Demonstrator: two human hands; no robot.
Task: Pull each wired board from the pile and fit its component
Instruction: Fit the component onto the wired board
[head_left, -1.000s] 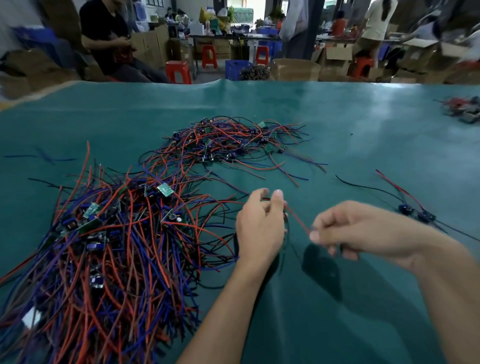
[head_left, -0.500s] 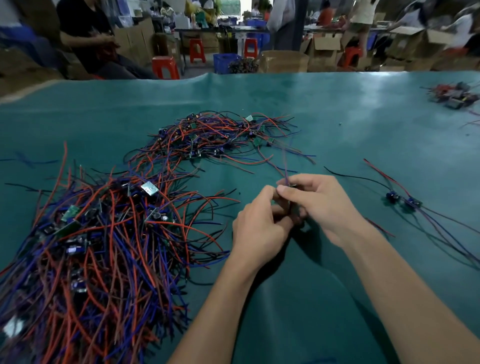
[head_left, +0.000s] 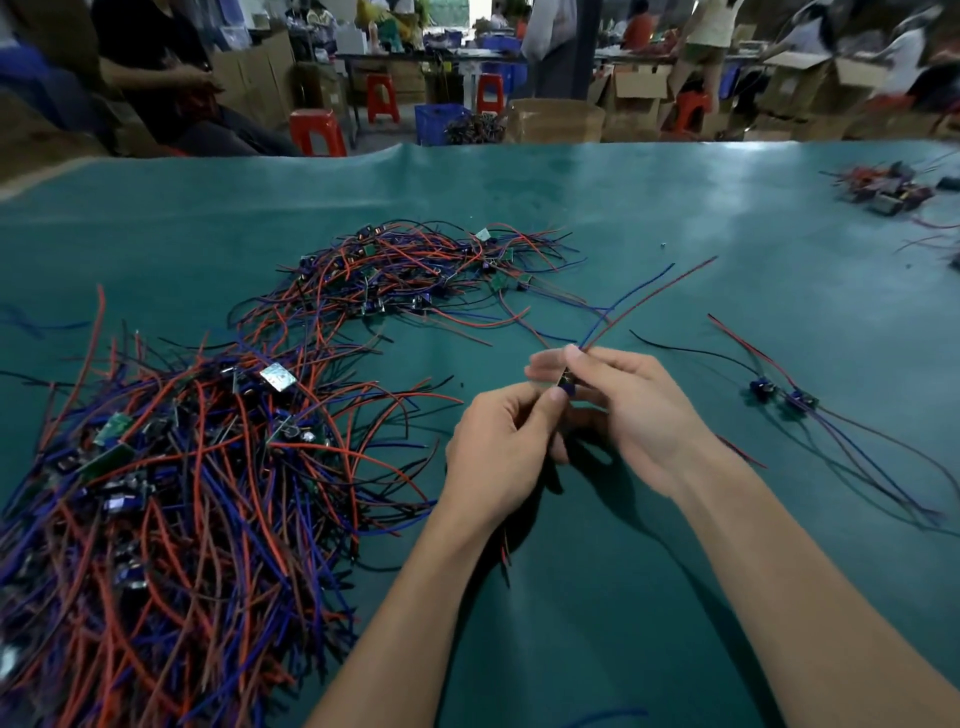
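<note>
A small wired board is pinched between both hands above the green table. My left hand grips it from below with thumb and forefinger. My right hand holds it from the right. A blue and a red wire rise from the board toward the upper right. A big pile of red, blue and black wired boards lies to the left. A second, smaller pile lies farther back.
Two wired boards lie apart on the right with long trailing leads. Another cluster of parts sits at the far right edge. Beyond the table are people, red stools and cardboard boxes.
The hands, apart one second ago, have come together on the board. The board's wires now stick up and to the right instead of running between the hands.
</note>
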